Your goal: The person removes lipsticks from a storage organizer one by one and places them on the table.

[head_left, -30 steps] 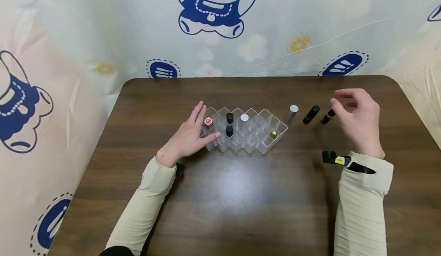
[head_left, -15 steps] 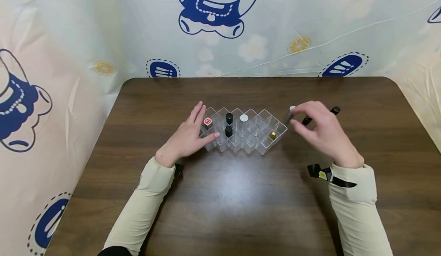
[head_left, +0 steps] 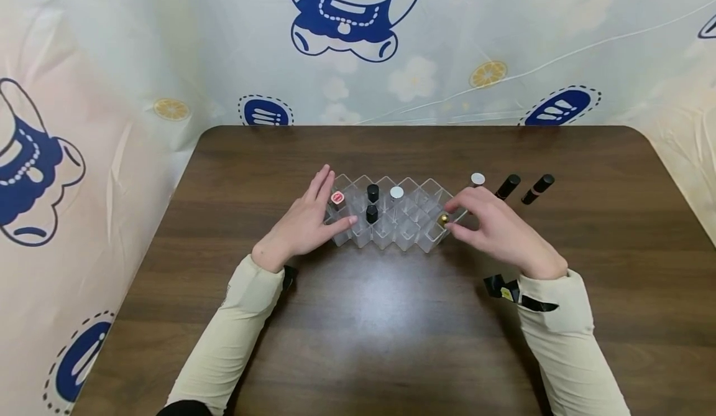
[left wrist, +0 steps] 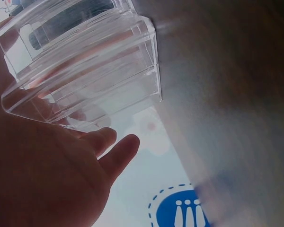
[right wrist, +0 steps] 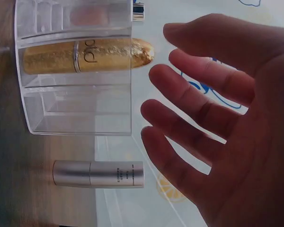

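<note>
A clear lipstick organizer (head_left: 405, 224) with diamond-shaped compartments stands on the table. My left hand (head_left: 296, 226) rests against its left end with fingers straight and thumb spread over the near edge; the left wrist view shows its clear wall (left wrist: 109, 82) beside the palm. In the organizer's right end stands a gold lipstick (right wrist: 52, 59), its tip above the rim. My right hand (head_left: 500, 229) hovers there, thumb and forefinger parted around that tip. The right wrist view shows a gap between the fingertips (right wrist: 161, 73) and the gold lipstick.
Right of the organizer stands a silver lipstick tube (head_left: 477, 180). Beyond it are two black tubes, one nearer (head_left: 508, 186) and one farther right (head_left: 539, 189). Inside the organizer are a red-topped tube (head_left: 337, 198), two black-capped ones (head_left: 373, 192) and a white-capped one (head_left: 396, 192).
My right hand has moved left from the farthest black tube, past the silver tube, to the gold lipstick. The left hand and the organizer have stayed in place.
</note>
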Available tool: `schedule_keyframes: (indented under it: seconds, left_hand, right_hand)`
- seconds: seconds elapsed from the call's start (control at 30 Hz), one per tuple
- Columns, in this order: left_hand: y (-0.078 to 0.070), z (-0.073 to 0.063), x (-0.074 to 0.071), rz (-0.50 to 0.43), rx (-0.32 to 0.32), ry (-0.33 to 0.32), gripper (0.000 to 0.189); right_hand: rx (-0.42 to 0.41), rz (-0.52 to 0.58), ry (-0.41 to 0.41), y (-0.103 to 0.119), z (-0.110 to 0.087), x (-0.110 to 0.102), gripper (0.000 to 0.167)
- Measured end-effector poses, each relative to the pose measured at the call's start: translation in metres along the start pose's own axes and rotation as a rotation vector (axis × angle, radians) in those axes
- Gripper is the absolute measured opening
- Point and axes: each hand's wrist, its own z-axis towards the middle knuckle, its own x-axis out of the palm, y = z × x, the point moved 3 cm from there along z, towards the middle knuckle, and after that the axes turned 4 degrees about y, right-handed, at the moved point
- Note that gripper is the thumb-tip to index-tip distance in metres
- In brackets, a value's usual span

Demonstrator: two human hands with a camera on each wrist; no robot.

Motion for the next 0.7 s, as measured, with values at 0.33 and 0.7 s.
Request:
schedule_keyframes:
  seconds: [0.33,0.7]
  left_hand:
    - [0.0009,0.0001,0.0003,-0.004,0.000,-0.006,0.100]
    - [0.0014,0.0013,0.0007,-0.006,0.001,-0.001,0.102]
  right_hand:
    - [0.020,-0.052,0.014,0.0000,0.0000,0.0016,0.017]
    - [0.052,-0.105,0.038,0.0014,0.0019,0.0077,0.015]
